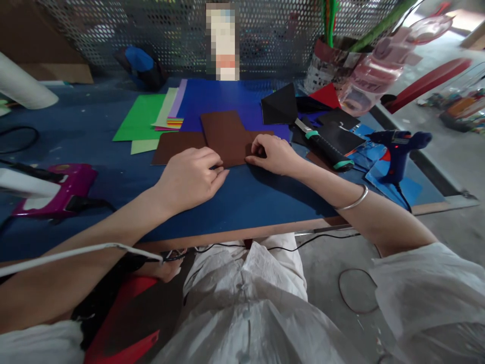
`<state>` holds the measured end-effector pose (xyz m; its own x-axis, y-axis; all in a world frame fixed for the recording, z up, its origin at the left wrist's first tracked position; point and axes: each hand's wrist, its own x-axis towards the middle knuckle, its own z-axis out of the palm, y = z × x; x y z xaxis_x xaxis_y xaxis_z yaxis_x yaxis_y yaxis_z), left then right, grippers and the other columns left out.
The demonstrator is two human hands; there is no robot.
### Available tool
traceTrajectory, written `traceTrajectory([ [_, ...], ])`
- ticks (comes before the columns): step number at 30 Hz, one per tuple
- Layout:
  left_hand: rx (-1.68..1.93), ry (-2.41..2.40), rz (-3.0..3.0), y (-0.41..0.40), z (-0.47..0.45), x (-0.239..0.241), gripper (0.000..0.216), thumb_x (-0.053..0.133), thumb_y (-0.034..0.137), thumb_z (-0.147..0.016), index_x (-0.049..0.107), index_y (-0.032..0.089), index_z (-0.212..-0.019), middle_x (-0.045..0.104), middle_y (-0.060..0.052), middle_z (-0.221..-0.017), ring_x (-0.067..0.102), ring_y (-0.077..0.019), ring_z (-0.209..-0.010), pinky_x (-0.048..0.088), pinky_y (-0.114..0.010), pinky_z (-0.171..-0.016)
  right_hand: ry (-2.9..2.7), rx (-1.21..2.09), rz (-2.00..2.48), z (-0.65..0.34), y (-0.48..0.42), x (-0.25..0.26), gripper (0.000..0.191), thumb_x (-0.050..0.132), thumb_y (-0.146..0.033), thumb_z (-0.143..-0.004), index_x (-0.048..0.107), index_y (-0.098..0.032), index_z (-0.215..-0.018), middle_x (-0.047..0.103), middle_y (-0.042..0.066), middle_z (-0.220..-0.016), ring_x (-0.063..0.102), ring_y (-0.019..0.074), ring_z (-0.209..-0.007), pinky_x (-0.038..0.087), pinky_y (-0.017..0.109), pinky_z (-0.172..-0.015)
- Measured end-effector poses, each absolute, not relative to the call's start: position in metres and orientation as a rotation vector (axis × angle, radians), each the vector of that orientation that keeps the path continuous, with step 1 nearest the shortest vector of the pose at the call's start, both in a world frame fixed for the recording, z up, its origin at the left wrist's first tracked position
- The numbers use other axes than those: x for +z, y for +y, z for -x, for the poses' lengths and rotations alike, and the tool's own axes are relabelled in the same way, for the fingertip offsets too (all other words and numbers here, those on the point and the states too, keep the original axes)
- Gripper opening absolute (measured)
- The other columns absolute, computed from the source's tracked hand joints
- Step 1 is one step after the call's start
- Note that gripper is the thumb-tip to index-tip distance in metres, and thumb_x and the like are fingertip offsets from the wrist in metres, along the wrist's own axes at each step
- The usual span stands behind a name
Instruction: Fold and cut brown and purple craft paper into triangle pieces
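Observation:
A brown cross-shaped sheet (227, 136) lies flat on the blue table (246, 197). My left hand (189, 177) rests at its near edge, fingers curled and pinching the sheet's front corner. My right hand (273, 154) presses on the sheet's right flap, fingers bent and closed on its edge. Both hands touch the same sheet, a short gap between them.
A utility knife (328, 149) with a black and teal handle lies right of the sheet. A blue glue gun (397, 146) stands at the far right, a purple tool (64, 189) at the left. Green, yellow and blue sheets (144, 116) lie behind. A mesh panel (151, 30) backs the table.

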<state>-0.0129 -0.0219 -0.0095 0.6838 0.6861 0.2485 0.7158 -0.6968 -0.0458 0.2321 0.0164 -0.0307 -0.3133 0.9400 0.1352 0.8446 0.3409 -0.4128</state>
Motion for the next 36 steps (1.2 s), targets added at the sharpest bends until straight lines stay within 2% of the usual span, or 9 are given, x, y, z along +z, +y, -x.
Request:
traceTrajectory([
  [7,-0.372,-1.247,2.784,-0.013,0.025,-0.007,0.052,0.039,0.042,-0.103,0.081,0.026,-0.077,0.084,-0.006,-0.103,0.077,-0.0284,-0.114,0.059,-0.048,-0.098,-2.326,0.514,1.409,-0.245,0.022,-0.031,0.014,0.065,-0.022,-0.091,0.069,-0.020,-0.104,0.074,0.008,-0.103,0.065,0.0230,-0.094,0.045,0.036,-0.082],
  [9,-0.491,-1.261,2.828,-0.006,0.029,-0.006,0.049,0.042,0.044,-0.102,0.077,0.028,-0.072,0.085,-0.004,-0.098,0.078,-0.0256,-0.109,0.060,-0.045,-0.099,-2.327,0.568,1.317,-0.249,0.024,-0.032,0.017,0.067,-0.025,-0.090,0.070,-0.020,-0.106,0.073,0.007,-0.107,0.064,0.0222,-0.094,0.046,0.035,-0.083],
  [12,-0.717,-1.278,2.848,0.002,0.033,-0.003,0.045,0.046,0.048,-0.101,0.073,0.027,-0.071,0.084,-0.003,-0.093,0.078,-0.0235,-0.097,0.062,-0.041,-0.093,-2.322,0.584,1.226,-0.253,0.025,-0.034,0.037,0.078,-0.038,-0.085,0.072,-0.020,-0.116,0.072,0.009,-0.115,0.064,0.0234,-0.098,0.049,0.036,-0.085],
  [14,-0.791,-1.277,2.842,0.006,0.035,-0.001,0.038,0.049,0.045,-0.099,0.077,0.024,-0.084,0.083,-0.005,-0.102,0.077,-0.0234,-0.101,0.061,-0.040,-0.098,-2.339,0.543,1.179,-0.253,0.024,-0.034,0.046,0.079,-0.040,-0.085,0.072,-0.020,-0.126,0.070,0.011,-0.119,0.064,0.0248,-0.102,0.050,0.037,-0.089],
  [16,-0.748,-1.254,2.891,0.009,0.037,0.000,0.032,0.050,0.038,-0.096,0.078,0.023,-0.104,0.081,-0.006,-0.119,0.073,-0.0241,-0.116,0.056,-0.040,-0.110,-2.369,0.469,1.147,-0.252,0.022,-0.035,0.045,0.076,-0.038,-0.089,0.074,-0.019,-0.131,0.069,0.013,-0.122,0.064,0.0264,-0.107,0.050,0.039,-0.093],
  [19,-0.513,-1.208,3.025,0.014,0.039,-0.004,0.050,0.049,0.027,-0.089,0.069,0.023,-0.135,0.069,-0.005,-0.147,0.062,-0.0257,-0.140,0.046,-0.044,-0.123,-2.423,0.356,1.141,-0.251,0.020,-0.035,0.039,0.071,-0.037,-0.095,0.077,-0.021,-0.130,0.068,0.014,-0.122,0.063,0.0290,-0.112,0.049,0.043,-0.099],
  [21,-0.393,-1.181,3.091,0.018,0.040,-0.008,0.059,0.047,0.023,-0.089,0.063,0.023,-0.146,0.061,-0.006,-0.158,0.056,-0.0254,-0.148,0.042,-0.047,-0.127,-2.443,0.307,1.146,-0.250,0.019,-0.035,0.035,0.069,-0.036,-0.097,0.078,-0.022,-0.128,0.068,0.013,-0.123,0.062,0.0298,-0.114,0.048,0.044,-0.101],
  [26,-0.451,-1.133,3.115,0.026,0.043,-0.019,0.050,0.040,0.031,-0.103,0.068,0.021,-0.143,0.064,-0.008,-0.155,0.057,-0.0262,-0.147,0.041,-0.050,-0.128,-2.449,0.272,1.159,-0.249,0.018,-0.036,0.035,0.063,-0.033,-0.100,0.078,-0.019,-0.128,0.068,0.015,-0.122,0.062,0.0287,-0.113,0.049,0.043,-0.101],
  [36,-0.575,-1.090,3.122,0.035,0.035,-0.030,0.048,0.046,0.041,-0.106,0.070,0.020,-0.142,0.066,-0.009,-0.152,0.061,-0.0288,-0.142,0.045,-0.049,-0.125,-2.388,0.189,1.095,-0.249,0.024,-0.045,0.048,0.069,-0.036,-0.097,0.070,-0.014,-0.140,0.068,0.020,-0.133,0.065,0.0353,-0.124,0.052,0.053,-0.108],
])
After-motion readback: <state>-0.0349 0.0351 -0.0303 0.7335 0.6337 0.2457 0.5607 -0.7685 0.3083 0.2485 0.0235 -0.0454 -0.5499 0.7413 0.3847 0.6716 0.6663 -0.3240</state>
